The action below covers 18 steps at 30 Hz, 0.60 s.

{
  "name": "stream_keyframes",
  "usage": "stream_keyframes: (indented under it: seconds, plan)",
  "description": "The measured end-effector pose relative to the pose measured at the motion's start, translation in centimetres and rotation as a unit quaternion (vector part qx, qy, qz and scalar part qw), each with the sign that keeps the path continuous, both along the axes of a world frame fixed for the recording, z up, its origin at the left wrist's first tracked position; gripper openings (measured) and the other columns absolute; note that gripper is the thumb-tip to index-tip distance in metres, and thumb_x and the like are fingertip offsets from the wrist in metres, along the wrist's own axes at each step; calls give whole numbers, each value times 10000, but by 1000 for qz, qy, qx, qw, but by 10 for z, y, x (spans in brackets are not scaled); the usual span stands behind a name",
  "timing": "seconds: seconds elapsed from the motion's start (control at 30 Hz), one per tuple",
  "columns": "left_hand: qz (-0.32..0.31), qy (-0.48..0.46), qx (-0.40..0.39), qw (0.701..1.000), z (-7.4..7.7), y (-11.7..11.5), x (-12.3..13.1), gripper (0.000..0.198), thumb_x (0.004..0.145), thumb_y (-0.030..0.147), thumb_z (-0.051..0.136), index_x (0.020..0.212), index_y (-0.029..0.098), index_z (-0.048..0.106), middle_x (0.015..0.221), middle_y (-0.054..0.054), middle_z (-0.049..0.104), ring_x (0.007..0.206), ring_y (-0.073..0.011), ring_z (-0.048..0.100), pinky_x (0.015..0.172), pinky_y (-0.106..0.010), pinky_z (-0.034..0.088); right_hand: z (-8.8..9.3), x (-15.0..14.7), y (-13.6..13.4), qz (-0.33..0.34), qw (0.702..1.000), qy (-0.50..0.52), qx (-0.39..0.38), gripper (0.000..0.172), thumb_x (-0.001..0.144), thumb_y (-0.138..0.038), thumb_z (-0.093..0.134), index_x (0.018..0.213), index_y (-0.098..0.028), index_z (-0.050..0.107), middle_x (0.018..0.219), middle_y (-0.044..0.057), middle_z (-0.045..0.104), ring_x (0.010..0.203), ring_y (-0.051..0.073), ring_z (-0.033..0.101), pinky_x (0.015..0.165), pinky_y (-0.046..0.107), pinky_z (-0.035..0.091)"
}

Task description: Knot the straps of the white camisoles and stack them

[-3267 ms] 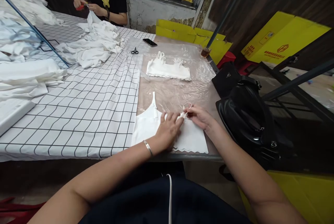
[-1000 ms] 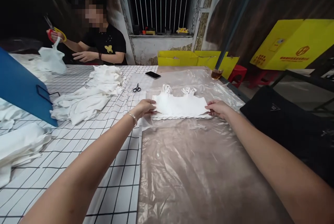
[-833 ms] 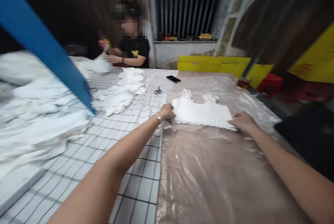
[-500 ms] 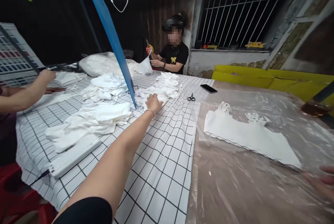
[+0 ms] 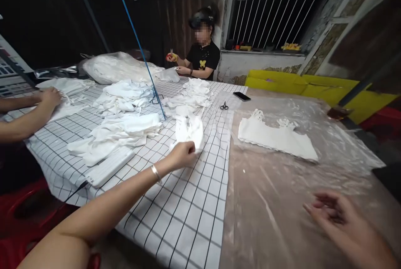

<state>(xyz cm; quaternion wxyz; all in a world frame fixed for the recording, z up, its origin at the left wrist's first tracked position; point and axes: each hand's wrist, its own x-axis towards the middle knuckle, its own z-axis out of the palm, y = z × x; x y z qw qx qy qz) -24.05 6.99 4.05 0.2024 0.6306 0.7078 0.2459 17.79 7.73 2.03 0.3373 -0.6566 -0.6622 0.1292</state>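
Observation:
My left hand (image 5: 183, 155) is closed on a white garment (image 5: 189, 131) and lifts it off the checked tablecloth (image 5: 188, 202), just in front of a pile of white garments (image 5: 192, 95). My right hand (image 5: 336, 214) hovers open, fingers loosely curled, over the clear plastic sheet (image 5: 275, 202) at the near right, holding nothing. A neat stack of folded white tops (image 5: 277, 137) lies on the plastic beyond it.
Scissors (image 5: 224, 105) and a phone (image 5: 241, 96) lie past the garment. More white heaps (image 5: 120, 129) cover the left. A slanting blue pole (image 5: 140, 54) rises there. A person in black (image 5: 202, 56) trims cloth at the far end; another person's hands (image 5: 46, 97) work at left. A glass (image 5: 337, 112) stands at right.
My left hand has pulled one white garment from the pile toward me. My right hand left the folded stack and drew back to the near right. The view turned left.

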Motion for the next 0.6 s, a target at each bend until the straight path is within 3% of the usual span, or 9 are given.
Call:
stream_keyframes:
  seconds: [0.1, 0.2, 0.33, 0.47, 0.53, 0.6]
  plan:
    - [-72, -53, -86, 992, -8, -67, 19, 135, 715, 263, 617, 652, 199, 517, 632, 23, 554, 599, -133, 485, 549, -238, 344, 2, -32, -31, 77, 992, 76, -71, 427, 598, -604, 619, 854, -266, 566, 735, 58, 658, 608, 212, 612, 579, 341, 537]
    - [-90, -107, -96, 985, -7, -97, 19, 194, 766, 378, 630, 713, 200, 575, 711, -3, 609, 652, -149, 533, 582, -250, 386, 2, -64, -43, 127, 980, 115, -103, 363, 635, -544, 646, 835, -251, 569, 722, 40, 632, 629, 187, 588, 589, 302, 508]
    - [35, -39, 10, 999, -8, -86, 10, 244, 837, 427, 569, 793, 188, 592, 830, -59, 645, 743, -181, 564, 644, -286, 414, 4, -114, -35, 208, 963, 132, -113, 256, 679, -440, 646, 804, -222, 595, 737, 25, 627, 650, 160, 560, 628, 285, 474]
    - [51, 58, -43, 996, -17, -66, 15, 209, 761, 346, 669, 688, 191, 549, 759, -41, 626, 738, -202, 566, 677, -313, 413, 9, -167, -23, 247, 944, 147, -162, 150, 704, -335, 650, 695, -202, 581, 697, 8, 616, 643, 150, 551, 614, 277, 457]
    - [65, 32, -48, 996, -21, -61, 22, 243, 767, 269, 655, 613, 190, 485, 653, -11, 570, 705, -186, 557, 687, -309, 417, 9, -186, -24, 238, 932, 169, -216, 199, 727, -348, 655, 655, -198, 545, 643, -5, 579, 586, 137, 532, 557, 265, 442]
    - [101, -97, -21, 990, -20, -61, 32, 268, 809, 250, 616, 618, 190, 439, 616, 12, 520, 655, -152, 540, 656, -284, 428, 6, -201, -32, 241, 912, 200, -264, 253, 707, -385, 702, 676, -195, 538, 627, -14, 555, 541, 125, 515, 505, 255, 432]
